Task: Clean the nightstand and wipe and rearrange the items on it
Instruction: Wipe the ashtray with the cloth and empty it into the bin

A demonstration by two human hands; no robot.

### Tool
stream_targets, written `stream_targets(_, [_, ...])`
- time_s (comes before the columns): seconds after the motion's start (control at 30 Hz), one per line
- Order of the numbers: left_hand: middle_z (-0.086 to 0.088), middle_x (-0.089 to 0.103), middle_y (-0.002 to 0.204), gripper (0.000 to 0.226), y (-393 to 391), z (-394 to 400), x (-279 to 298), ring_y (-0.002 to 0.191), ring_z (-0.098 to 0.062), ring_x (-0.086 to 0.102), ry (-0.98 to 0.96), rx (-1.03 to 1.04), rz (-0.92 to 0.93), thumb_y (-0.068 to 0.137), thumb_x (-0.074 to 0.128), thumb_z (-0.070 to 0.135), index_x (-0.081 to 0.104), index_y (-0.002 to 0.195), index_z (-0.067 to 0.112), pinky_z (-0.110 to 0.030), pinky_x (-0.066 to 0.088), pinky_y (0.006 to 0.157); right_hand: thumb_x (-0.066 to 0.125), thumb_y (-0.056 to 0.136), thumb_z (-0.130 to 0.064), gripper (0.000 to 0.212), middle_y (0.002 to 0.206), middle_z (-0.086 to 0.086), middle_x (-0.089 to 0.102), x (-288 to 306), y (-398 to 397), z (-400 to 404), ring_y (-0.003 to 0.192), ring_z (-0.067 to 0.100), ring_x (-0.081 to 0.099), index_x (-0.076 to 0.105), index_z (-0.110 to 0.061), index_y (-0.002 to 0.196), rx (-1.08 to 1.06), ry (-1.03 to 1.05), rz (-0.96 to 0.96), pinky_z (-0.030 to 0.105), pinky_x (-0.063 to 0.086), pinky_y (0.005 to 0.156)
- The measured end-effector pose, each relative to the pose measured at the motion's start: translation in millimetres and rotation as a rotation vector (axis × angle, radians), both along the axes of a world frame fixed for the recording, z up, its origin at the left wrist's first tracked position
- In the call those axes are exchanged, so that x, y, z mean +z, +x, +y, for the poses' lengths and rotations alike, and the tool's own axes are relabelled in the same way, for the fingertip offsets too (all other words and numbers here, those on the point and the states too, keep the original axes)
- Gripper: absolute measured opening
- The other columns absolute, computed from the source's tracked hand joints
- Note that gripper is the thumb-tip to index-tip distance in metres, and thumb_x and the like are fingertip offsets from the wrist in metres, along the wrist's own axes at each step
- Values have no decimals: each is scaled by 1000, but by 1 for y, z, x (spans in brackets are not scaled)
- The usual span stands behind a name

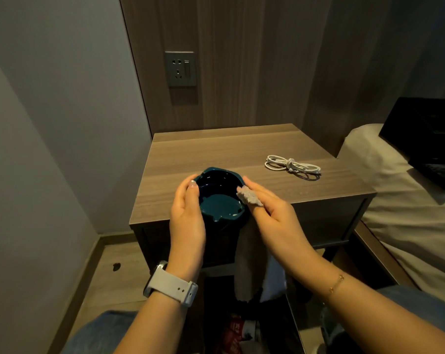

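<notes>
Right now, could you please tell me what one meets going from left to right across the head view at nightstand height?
Left hand → dark blue ashtray → right hand with cloth → white coiled cable → bed.

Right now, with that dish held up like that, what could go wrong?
The dark blue ashtray is held by the left hand alone, tilted, over the nightstand's front edge; a hard rub could knock it to the floor.

The right hand pinches a small cloth wad; it might slip out.
</notes>
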State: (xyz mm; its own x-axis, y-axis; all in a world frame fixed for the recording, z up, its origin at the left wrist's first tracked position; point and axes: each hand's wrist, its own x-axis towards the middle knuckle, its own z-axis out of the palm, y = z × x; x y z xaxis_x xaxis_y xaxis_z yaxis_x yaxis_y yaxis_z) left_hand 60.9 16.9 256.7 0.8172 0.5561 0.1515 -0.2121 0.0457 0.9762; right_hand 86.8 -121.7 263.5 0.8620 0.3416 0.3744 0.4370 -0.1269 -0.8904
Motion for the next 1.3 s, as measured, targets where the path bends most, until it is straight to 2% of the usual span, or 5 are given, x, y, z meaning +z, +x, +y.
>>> stream_targets(0.23, [6, 55, 131, 42, 2, -11, -5, 122, -15, 52, -154, -203, -19, 93, 41, 55, 43, 134, 43, -45, 43, 104, 39, 101, -31, 28, 117, -9, 67, 16, 13, -12, 115, 12, 60, 63, -40, 112, -77, 378, 399, 33, 48, 98])
stream_targets(0.6, [-3, 63, 105, 38, 0, 1, 1, 94, -16, 65, -205, -304, 131, 81, 55, 49, 45, 106, 22, -31, 52, 65, 41, 101, -22, 26, 113, -1, 67, 20, 21, 3, 101, 7, 64, 65, -25, 112, 35, 299, 363, 15, 52, 77])
stream_targets(0.87, [0, 73, 105, 45, 0, -4, 0, 99, -18, 68, -179, -310, 135, 90, 44, 53, 69, 109, 22, -34, 54, 81, 42, 93, -46, 35, 110, 0, 56, 11, 16, 3, 98, 4, 56, 59, -21, 109, -116, 291, 356, 16, 44, 73])
stream_targets(1.0, [5, 72, 101, 40, 3, -7, -5, 94, -10, 68, -139, -147, 66, 92, 46, 52, 67, 110, 24, -22, 53, 73, 50, 97, -22, 26, 119, -10, 49, 11, 15, -13, 100, -16, 48, 59, -27, 121, -281, 148, 120, -2, 38, 79])
stream_targets(1.3, [4, 70, 98, 43, 7, 2, -11, 93, -13, 67, -43, 53, 60, 89, 48, 60, 65, 107, 25, -33, 54, 79, 64, 88, -5, 17, 94, 5, 55, -23, -13, -5, 86, 9, 57, 68, -2, 104, -136, -120, -497, 24, 50, 74])
